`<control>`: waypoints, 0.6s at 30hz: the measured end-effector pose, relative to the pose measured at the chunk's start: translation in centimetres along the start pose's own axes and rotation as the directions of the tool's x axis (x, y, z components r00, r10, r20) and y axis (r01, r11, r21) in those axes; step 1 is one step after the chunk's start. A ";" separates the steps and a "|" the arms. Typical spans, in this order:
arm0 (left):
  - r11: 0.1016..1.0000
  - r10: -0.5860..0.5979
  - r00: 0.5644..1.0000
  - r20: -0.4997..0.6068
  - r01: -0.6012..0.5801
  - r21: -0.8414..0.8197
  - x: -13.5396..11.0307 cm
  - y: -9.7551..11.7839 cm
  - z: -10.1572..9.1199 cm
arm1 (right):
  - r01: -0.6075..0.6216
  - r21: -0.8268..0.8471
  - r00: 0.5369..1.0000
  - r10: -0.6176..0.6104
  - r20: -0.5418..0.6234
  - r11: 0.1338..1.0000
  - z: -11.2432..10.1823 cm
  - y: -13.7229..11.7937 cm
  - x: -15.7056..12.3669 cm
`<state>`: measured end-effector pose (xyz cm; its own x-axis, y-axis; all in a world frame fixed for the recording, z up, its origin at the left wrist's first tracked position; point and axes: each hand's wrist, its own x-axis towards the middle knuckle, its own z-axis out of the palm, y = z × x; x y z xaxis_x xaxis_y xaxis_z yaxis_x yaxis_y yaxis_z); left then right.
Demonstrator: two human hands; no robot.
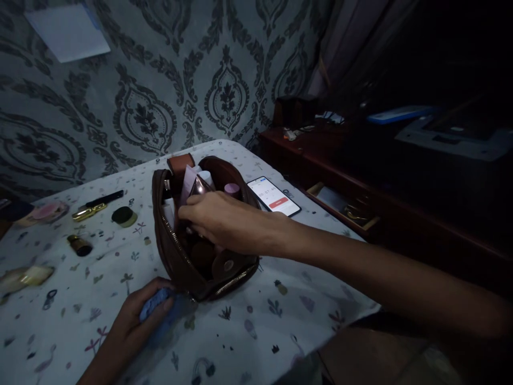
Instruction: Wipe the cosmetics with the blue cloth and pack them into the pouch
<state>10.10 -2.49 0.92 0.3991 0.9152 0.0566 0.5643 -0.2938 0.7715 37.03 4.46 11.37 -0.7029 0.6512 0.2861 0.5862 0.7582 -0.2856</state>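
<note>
A brown zippered toiletry bag (166, 243) stands unzipped on the bed-like surface with a printed white cloth (248, 342). My right hand (228, 222) reaches into it from the right, fingers curled down; whatever they grip is hidden. Around that hand in the bag are a pinkish tube (187, 182), a white-capped container (206, 177) and a pink round lid (232, 190). At the bag's near left corner my left hand (134, 310) is closed around a crumpled blue cloth (155, 302).
Left of the bag lie a dark round jar (124, 216), a gold tube (88, 212), a black stick (105, 199), a small dark-gold bottle (79, 245) and a pink compact (48, 212). A phone (274, 196) showing a timer lies right, beside an open drawer (340, 208).
</note>
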 end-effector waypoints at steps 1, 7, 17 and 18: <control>1.000 -0.002 1.000 0.010 0.003 -0.013 0.0 0.0 -0.1 | -0.014 0.020 0.999 0.015 -0.032 1.000 -0.3 -0.1 -0.2; 0.994 -0.073 0.997 -0.019 0.071 -0.088 0.2 0.3 -0.7 | -0.077 0.088 0.946 0.100 -0.308 0.993 -1.8 -1.9 -2.0; 0.973 -0.155 0.959 -0.237 0.107 -0.204 1.6 0.6 -1.9 | 0.343 -0.063 0.869 -0.342 -0.358 0.937 2.1 -8.4 -3.7; 0.976 -0.156 0.951 -0.267 0.107 -0.189 1.7 0.3 -2.2 | 0.376 -0.080 0.881 -0.383 -0.277 0.923 2.9 -8.9 -3.4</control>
<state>9.31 -0.40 2.62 0.0984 0.9898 0.1030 0.4573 -0.1369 0.8787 33.02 -4.60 10.25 -0.7324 0.2925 0.6148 0.3088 0.9475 -0.0829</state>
